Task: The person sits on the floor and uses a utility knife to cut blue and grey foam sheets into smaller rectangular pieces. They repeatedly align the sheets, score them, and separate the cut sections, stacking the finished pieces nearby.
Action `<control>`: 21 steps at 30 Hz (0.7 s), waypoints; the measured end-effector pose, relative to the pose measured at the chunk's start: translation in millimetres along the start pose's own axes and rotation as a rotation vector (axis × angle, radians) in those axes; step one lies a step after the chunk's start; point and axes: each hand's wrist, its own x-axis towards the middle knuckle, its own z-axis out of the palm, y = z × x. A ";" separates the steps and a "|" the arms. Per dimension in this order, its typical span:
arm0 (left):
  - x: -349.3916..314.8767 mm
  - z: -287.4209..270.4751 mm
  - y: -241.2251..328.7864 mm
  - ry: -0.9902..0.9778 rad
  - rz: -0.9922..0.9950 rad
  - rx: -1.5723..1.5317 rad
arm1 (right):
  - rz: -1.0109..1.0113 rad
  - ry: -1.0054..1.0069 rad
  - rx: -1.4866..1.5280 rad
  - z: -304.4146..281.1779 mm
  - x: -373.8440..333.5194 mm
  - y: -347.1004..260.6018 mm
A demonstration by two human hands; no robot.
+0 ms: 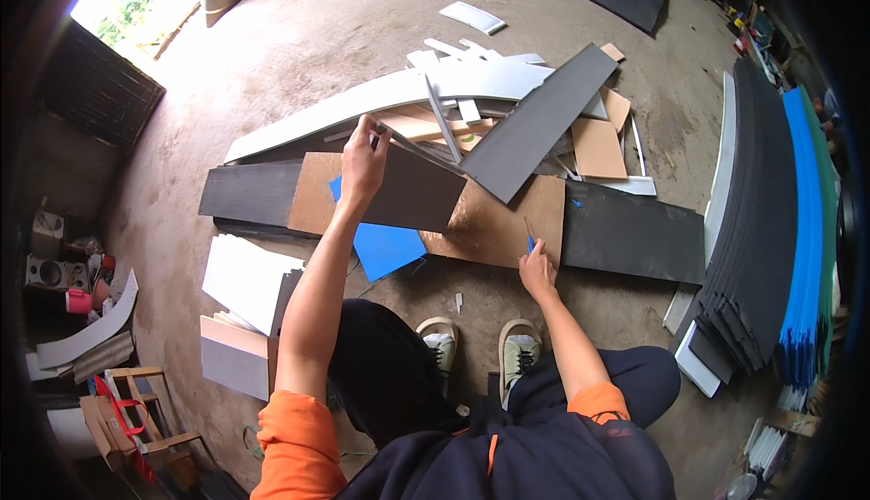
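Note:
My left hand (pixel 362 169) is closed on the far edge of a dark grey foam-like sheet (pixel 417 187), which is tilted over a brown board (pixel 517 215). In my right hand (pixel 538 274) is a blue-handled utility knife (pixel 530 243), its thin blade pointing away from me above the board. A bright blue offcut (pixel 388 251) shows under and in front of the tilted sheet. Black sheets extend on both sides of the board, one at the right (pixel 625 233) and one at the left (pixel 246 190).
Beyond the board lies a pile of offcuts with a long white strip (pixel 362 101) and a slanting grey strip (pixel 548 124). White sheets (pixel 249 283) are stacked at the left. Tall black (pixel 748 219) and blue sheets (pixel 799 237) stand at the right. A wooden frame (pixel 149 409) is lower left.

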 end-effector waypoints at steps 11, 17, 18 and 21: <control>-31.1 -40.3 -68.6 0.253 -0.589 -0.620 | 0.094 -0.544 0.728 -55.0 73.2 -68.2; -26.3 -27.9 -53.8 0.334 -0.594 -0.825 | -0.236 -0.773 1.308 -168.1 61.2 -129.1; -25.7 -21.2 -50.7 0.330 -0.602 -0.855 | -0.231 -0.692 1.302 -173.1 58.9 -132.0; -20.3 9.0 -39.8 0.302 -0.737 -0.959 | -0.185 -0.461 1.357 -183.8 55.3 -126.1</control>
